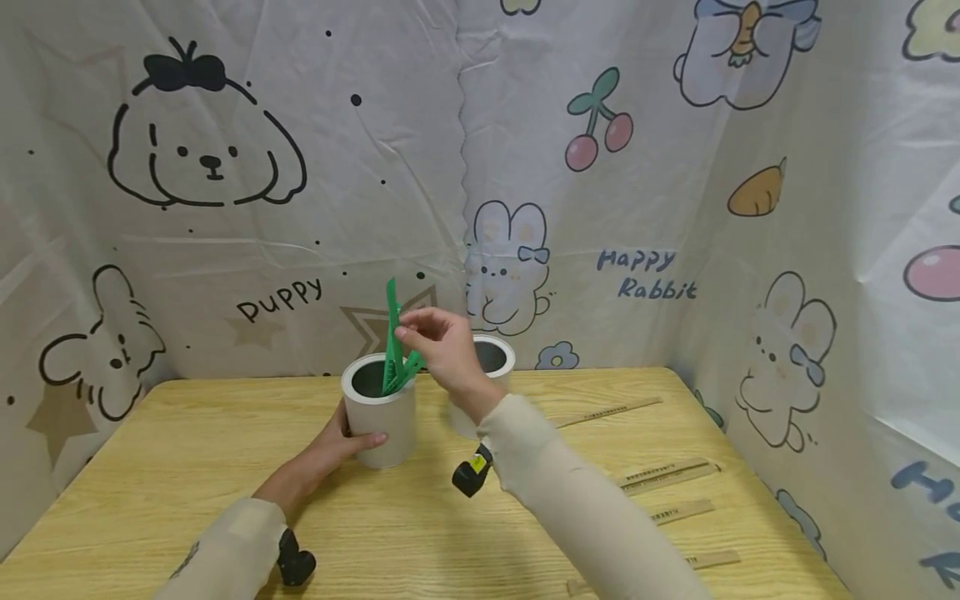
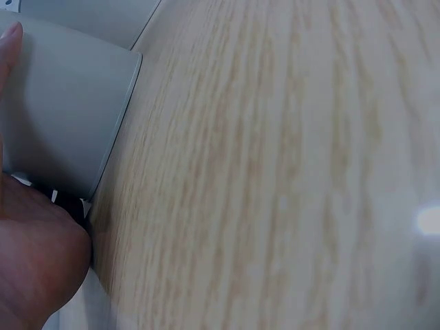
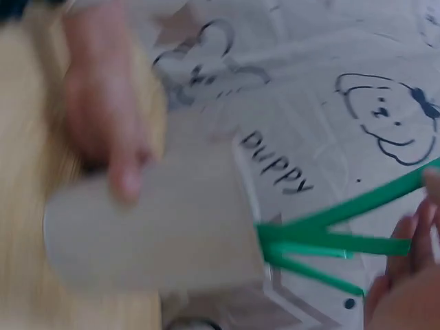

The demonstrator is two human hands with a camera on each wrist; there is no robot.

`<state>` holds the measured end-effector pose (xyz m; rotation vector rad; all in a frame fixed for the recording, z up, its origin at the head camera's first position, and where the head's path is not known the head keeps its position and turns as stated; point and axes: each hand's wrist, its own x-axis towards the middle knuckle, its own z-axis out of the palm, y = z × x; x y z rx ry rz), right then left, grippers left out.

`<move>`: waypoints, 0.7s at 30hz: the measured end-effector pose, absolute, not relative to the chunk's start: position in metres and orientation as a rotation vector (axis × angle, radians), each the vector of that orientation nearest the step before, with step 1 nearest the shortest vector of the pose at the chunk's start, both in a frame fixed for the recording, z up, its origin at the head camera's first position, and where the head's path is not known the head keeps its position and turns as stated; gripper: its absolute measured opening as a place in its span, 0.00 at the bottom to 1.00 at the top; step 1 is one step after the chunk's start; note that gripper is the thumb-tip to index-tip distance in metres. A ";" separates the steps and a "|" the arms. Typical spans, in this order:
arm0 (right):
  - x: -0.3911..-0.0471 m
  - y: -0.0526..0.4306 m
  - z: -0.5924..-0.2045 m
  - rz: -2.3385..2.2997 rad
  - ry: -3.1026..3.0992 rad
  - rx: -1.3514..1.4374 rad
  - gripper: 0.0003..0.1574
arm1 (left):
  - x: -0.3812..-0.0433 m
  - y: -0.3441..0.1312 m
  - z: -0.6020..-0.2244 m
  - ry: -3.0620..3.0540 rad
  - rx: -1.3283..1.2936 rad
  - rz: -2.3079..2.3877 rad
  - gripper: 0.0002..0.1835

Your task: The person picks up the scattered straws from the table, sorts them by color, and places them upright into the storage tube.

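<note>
Nearest, on the yellow wood-grain table (image 1: pixel 442 533), cream sleeves (image 1: pixel 592 508) reach forward on both sides of an upright white cylindrical cup with a dark interior (image 1: pixel 393 421), the landmark here. Flat tan strips with dark printing (image 1: pixel 684 510) lie to the right of the cup and nearer than it, partly behind the right sleeve.

The left hand (image 1: pixel 333 444) is clamped on the cup's lower left side, its thumb across the front. Inside the cup's mouth, toward its right side, stand several flat green strips (image 1: pixel 408 368), fanning out above the rim. Above the cup, the right hand (image 1: pixel 448 350) has thumb and fingertips together on a tall flat green strip (image 1: pixel 393 350), which reaches down into the cup.

To the cup's right and slightly farther back stands a second white cylindrical cup (image 1: pixel 504 358), partly hidden by the right hand. Another tan strip (image 1: pixel 622 411) lies farther right. Behind the cup hangs a white cloth printed with cartoon animals (image 1: pixel 390 225).
</note>
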<state>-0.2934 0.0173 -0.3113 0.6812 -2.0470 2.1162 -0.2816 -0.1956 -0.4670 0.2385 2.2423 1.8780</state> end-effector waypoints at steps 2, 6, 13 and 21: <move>-0.294 0.021 -0.314 1.950 -2.147 0.675 0.11 | -0.282 -0.196 -0.467 2.240 0.241 1.875 0.58; -0.295 0.029 -0.315 1.809 -2.205 0.669 0.11 | -0.282 -0.196 -0.467 2.240 0.231 1.868 0.59; -0.295 0.051 -0.322 1.833 -2.215 0.687 0.09 | -0.282 -0.196 -0.469 2.239 0.223 1.893 0.60; -0.286 0.079 -0.328 1.819 -2.280 0.715 0.09 | -0.280 -0.194 -0.466 2.244 0.223 1.883 0.59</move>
